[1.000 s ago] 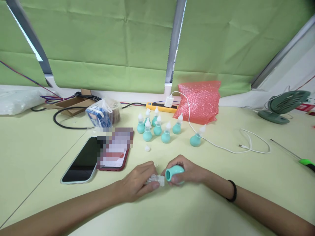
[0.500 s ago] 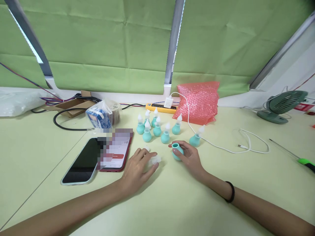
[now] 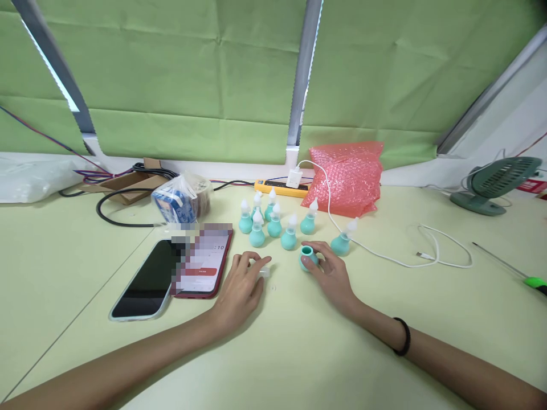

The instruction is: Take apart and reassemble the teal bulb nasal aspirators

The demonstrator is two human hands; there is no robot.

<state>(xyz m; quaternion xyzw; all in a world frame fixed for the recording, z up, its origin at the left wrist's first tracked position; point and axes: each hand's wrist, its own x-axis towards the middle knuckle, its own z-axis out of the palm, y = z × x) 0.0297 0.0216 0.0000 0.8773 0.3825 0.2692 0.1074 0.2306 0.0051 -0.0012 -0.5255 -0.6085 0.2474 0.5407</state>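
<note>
A teal rubber bulb [image 3: 306, 263] with its round mouth facing up is gripped between the thumb and fingers of my right hand [image 3: 332, 274]. My left hand [image 3: 243, 287] rests low over the table, its thumb and index finger apart. Beside its fingers lies a clear plastic piece [image 3: 265, 272], partly hidden by them. A tiny clear ring [image 3: 274, 288] is on the table just right of my left thumb. Beyond both hands stand several teal bulbs with clear nozzle tops, such as this nasal aspirator [image 3: 257, 232]. Another aspirator [image 3: 341, 244] leans beside my right hand.
Two phones, one dark-screened [image 3: 143, 282] and one red-cased [image 3: 200, 267], lie left of my left hand. Behind are a bagged blue package [image 3: 175, 202], a yellow power strip [image 3: 277, 188] and pink bubble wrap [image 3: 346, 179]. A white cable [image 3: 384, 261], screwdriver [image 3: 504, 262] and fan [image 3: 491, 182] are right.
My left thumb has drawn back from the clear piece, which was between thumb and index finger. The small ring now shows on the table. My right hand still holds the bulb, slightly farther away.
</note>
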